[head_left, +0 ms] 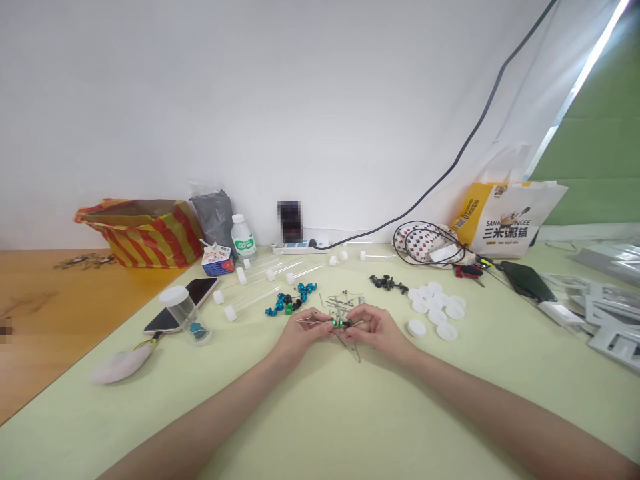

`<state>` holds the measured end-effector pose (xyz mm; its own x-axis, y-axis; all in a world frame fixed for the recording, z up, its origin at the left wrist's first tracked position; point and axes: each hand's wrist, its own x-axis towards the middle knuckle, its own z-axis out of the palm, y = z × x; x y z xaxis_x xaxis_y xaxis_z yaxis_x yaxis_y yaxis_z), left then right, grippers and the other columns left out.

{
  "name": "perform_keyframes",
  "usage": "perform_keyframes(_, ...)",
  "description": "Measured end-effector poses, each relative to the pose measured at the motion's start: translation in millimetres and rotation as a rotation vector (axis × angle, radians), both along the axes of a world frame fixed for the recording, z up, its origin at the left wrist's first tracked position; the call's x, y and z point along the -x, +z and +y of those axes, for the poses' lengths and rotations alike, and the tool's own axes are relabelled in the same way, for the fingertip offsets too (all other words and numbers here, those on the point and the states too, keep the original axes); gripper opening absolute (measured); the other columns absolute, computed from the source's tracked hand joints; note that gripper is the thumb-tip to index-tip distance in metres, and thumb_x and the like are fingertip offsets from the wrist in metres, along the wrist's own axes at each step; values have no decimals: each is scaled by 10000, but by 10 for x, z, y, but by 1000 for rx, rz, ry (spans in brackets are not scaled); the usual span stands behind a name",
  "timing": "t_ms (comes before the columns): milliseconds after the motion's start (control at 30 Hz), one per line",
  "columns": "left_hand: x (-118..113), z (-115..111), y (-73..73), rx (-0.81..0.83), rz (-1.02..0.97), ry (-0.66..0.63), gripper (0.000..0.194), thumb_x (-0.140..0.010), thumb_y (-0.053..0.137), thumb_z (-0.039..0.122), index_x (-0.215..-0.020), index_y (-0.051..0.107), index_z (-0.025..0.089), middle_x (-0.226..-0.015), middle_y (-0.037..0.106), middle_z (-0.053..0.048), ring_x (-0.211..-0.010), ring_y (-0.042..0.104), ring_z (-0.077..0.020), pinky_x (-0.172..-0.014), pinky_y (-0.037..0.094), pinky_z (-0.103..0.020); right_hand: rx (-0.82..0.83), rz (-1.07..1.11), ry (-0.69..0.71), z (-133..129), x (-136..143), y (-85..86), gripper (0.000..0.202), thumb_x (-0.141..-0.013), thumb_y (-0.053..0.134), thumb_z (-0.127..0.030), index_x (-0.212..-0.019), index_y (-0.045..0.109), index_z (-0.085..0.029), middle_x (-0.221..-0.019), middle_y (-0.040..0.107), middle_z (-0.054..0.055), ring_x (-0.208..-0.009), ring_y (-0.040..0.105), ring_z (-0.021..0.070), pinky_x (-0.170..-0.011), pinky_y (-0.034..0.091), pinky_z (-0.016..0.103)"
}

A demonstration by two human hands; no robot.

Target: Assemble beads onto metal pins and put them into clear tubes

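Note:
Both hands meet above the middle of the table. My left hand (pixel 301 335) is closed in a pinch on a small shiny green part (pixel 337 323), with thin metal wire sticking out by its fingers. My right hand (pixel 379 328) pinches a small black piece (pixel 347 325) at the green part's right end; whether the two are joined, I cannot tell. Below the fingers a bent thin metal wire (pixel 357 355) shows. Just behind the hands lies a loose pile of thin metal wire pieces (pixel 345 299). Small blue parts (pixel 305 289), with some green and black ones, lie left of it.
Black parts (pixel 385 283) and round white caps (pixel 436 303) lie to the right. Clear tubes with white ends (pixel 257 301) are scattered at left, near a clear jar (pixel 185 313) and a phone (pixel 203 291). A bottle (pixel 243 239), bags and a cable (pixel 400 217) are at the back.

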<state>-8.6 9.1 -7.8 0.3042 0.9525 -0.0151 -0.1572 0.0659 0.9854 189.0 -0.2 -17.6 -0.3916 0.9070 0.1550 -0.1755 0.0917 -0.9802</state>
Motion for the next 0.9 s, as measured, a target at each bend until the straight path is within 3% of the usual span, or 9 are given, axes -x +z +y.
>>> perform_keyframes(467,-4,-22,15,19,14,-2,229,-604,744,276,-734,618,136,-711,690,-49,-687,657,-185,-713,499,-313,4,-8,13,-23,12,34,312,-705,657,-378,-901,524,-174,-817,649,32,-697,672,183,-679,553,341)
perform_keyframes(900,-18,-19,19,-4,7,-23,237,-591,754,259,-727,609,131,-795,679,-53,-731,638,-166,-698,504,-290,13,-32,48,-22,-20,51,333,-744,610,-418,-939,489,-177,-757,661,39,-669,672,187,-647,552,344)
